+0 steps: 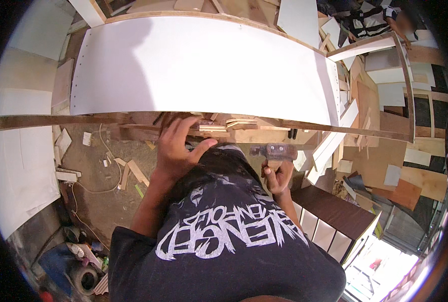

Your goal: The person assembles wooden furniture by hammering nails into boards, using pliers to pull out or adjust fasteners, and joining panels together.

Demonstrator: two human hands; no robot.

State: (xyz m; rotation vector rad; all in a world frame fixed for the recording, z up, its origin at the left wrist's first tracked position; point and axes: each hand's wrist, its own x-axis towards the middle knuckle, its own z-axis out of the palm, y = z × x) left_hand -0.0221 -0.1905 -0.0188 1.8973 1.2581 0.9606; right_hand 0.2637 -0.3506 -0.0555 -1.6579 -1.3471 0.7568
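Note:
A long white panel [204, 65] lies across in front of me, with dark dots along its left end. My right hand [278, 177] is wrapped around the wooden handle of a hammer [274, 150], held upright below the panel's near edge. The hammer's metal head is on top, slightly blurred. Beside that near edge, to the left, my left hand [176, 146] has its thumb apart and its fingers stretched toward the wood below the panel. I see nothing in it, though its fingertips are partly hidden. Small wood strips [214, 128] lie just right of it.
A narrow brown frame rail [344, 131] runs along the panel's near side. A dark-topped cabinet [334, 209] stands at my right. Wood scraps [133, 172] and a pale cable [90, 191] lie on the floor at left. Another person [370, 22] is at the far right among boards.

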